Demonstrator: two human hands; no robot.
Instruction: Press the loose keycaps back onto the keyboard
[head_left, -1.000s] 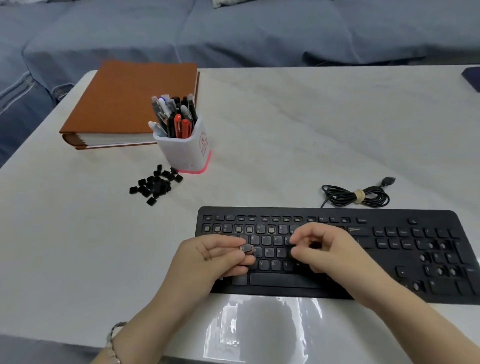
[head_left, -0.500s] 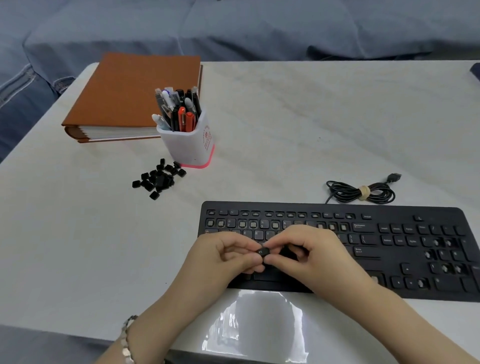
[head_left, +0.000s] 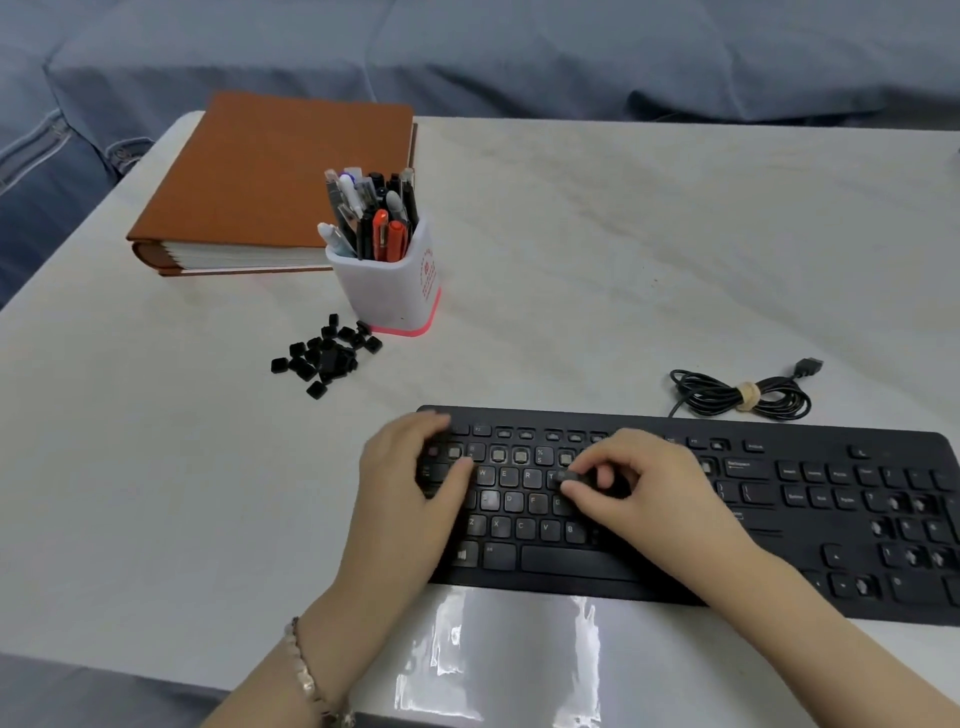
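A black keyboard (head_left: 779, 525) lies at the near right of the white table, with several keys missing in the number row and on the numpad. My right hand (head_left: 649, 493) pinches a black keycap (head_left: 569, 477) between thumb and fingers, just above the upper letter row. My left hand (head_left: 410, 483) rests on the keyboard's left end with its fingers spread over the keys, holding nothing. A pile of loose black keycaps (head_left: 327, 356) lies on the table to the far left of the keyboard.
A white pen holder (head_left: 389, 291) full of pens stands behind the keycap pile. An orange binder (head_left: 270, 176) lies at the far left. The coiled keyboard cable (head_left: 743, 397) sits behind the keyboard. A sofa lies beyond the table's far edge.
The keycap passed from my left hand's fingers to my right hand's pinch. My right hand carried it up to the upper letter row; my left hand moved left onto the keyboard's end.
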